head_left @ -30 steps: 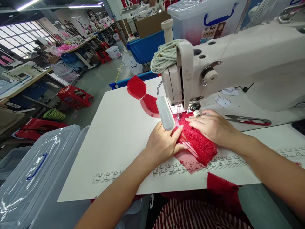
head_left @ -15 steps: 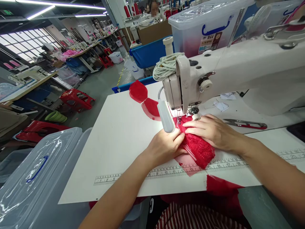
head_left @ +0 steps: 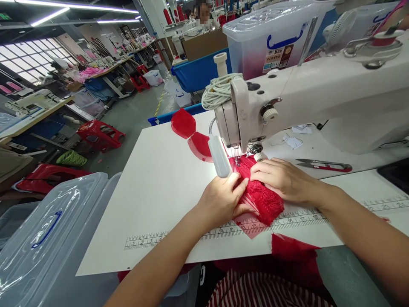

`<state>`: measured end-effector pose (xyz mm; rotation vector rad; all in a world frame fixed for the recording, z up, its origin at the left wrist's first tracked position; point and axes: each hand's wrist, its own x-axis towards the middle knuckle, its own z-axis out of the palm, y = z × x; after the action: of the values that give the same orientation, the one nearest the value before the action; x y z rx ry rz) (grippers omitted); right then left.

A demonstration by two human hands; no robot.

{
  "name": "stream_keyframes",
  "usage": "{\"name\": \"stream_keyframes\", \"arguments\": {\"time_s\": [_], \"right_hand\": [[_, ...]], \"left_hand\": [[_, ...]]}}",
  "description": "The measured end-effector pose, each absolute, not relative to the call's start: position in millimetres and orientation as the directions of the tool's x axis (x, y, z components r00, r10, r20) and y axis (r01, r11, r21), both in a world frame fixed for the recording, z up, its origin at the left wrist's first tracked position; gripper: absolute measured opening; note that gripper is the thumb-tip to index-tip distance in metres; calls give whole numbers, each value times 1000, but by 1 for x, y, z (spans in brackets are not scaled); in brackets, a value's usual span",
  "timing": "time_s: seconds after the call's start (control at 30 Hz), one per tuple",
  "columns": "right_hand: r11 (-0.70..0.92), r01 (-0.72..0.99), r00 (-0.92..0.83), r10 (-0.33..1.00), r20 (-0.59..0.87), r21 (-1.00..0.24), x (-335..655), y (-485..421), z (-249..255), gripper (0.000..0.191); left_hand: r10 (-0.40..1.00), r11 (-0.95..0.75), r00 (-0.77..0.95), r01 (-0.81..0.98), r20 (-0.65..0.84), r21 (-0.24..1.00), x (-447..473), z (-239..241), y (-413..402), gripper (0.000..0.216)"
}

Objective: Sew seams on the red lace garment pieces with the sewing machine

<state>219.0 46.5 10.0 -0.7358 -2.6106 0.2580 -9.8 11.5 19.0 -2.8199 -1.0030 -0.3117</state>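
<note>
A red lace piece (head_left: 263,197) lies on the white table (head_left: 159,187) under the needle of a white sewing machine (head_left: 306,102). My left hand (head_left: 220,199) pinches the left edge of the lace just in front of the presser foot. My right hand (head_left: 283,179) lies flat on the lace to the right of the needle, fingers stretched out and close together. Red sewn cups (head_left: 190,132) trail out behind the machine. More red fabric (head_left: 292,249) hangs over the table's front edge.
Red-handled thread snips (head_left: 324,165) lie right of the machine. A printed ruler (head_left: 179,235) runs along the table front. A clear lidded box (head_left: 47,243) stands at the lower left, another (head_left: 271,38) behind the machine. Red stools (head_left: 99,133) and worktables fill the aisle on the left.
The lace has fed forward under the needle and both hands have moved with it toward the machine. My left thumb and fingers have closed tighter on the lace edge.
</note>
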Motion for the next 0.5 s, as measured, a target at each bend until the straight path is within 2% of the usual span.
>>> {"name": "stream_keyframes", "arguments": {"time_s": [0.17,0.2,0.27,0.37,0.43,0.5], "right_hand": [[764,534,-770,616,164,-364,223,40,18,15],[758,538,-776,616,134,-369,226,38,20,18],[772,517,-801,588,108,-370,233,35,21,36],[808,467,-837,535,115,-359,240,33,22,60],[804,480,-829,547,118,-350,240,33,22,62],[787,531,-794,591,138,-316,234,35,21,50]], "left_hand": [[615,-750,740,656,271,-89,-9,21,12,50],[616,-750,741,655,268,-89,-10,23,12,46],[608,-766,757,638,240,-73,-12,28,11,43],[579,-811,801,585,149,5,-17,37,9,54],[580,-814,809,581,95,24,-19,39,7,46],[590,-804,803,594,87,-35,-18,36,6,19]]}}
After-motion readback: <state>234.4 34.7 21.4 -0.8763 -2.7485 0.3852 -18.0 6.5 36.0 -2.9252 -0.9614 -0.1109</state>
